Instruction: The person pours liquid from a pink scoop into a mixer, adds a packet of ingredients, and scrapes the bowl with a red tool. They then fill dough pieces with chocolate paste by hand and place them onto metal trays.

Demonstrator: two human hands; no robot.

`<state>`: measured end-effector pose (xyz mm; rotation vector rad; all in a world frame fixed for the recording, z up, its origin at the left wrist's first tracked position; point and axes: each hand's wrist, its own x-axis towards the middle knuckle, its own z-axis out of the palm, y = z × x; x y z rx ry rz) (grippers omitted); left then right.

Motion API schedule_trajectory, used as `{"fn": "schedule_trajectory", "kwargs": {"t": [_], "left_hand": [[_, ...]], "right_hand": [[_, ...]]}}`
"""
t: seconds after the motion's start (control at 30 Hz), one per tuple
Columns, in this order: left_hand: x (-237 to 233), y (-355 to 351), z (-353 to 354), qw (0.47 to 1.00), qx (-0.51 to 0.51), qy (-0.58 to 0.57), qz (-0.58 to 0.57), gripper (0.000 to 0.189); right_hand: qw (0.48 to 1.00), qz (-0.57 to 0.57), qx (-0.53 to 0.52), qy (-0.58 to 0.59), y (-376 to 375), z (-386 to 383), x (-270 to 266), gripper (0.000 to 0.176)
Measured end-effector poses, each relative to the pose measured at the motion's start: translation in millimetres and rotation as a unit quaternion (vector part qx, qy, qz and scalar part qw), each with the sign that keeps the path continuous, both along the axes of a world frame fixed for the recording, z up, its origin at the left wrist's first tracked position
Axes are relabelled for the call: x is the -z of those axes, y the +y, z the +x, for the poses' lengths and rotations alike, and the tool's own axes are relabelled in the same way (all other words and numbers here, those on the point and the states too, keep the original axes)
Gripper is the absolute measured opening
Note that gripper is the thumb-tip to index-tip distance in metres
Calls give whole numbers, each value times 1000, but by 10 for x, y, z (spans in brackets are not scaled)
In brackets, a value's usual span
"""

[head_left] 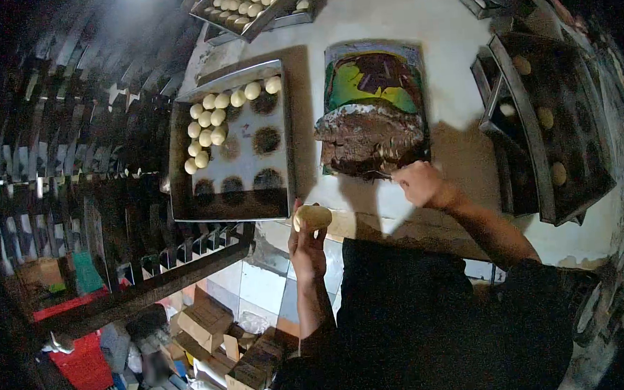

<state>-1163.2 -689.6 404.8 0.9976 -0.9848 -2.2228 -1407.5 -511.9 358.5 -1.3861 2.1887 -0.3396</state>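
Observation:
My left hand [306,251] holds up a pale, round piece of dough [313,218] between its fingers, near the front edge of the counter. My right hand [423,184] is closed around a thin utensil [378,173]; its exact kind is hard to make out. The utensil's end meets the lower edge of a mass of brown paste [373,135]. This paste lies on a green and yellow printed plastic wrapper [384,67]. Left of it stands a metal baking tray [285,125] with several pale dough balls [216,118] bunched toward its upper left and dark round marks on its bottom.
More trays of dough balls [243,5] are stacked at the back. Along the right, tilted metal trays [537,131] hold a few pale rounds. Slatted racks fill the left side. Cardboard boxes [205,321] and a red crate [83,366] sit below the counter.

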Motion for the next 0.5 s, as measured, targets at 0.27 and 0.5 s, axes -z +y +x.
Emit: {"fn": "schedule_trajectory", "kwargs": {"t": [0.27, 0.5], "left_hand": [[224, 197, -841, 969, 126, 40, 210, 35], [58, 231, -990, 979, 123, 46, 157, 38]], "right_hand": [[930, -305, 83, -188, 284, 77, -248, 32], [964, -179, 164, 104, 657, 188, -7, 45]]}}
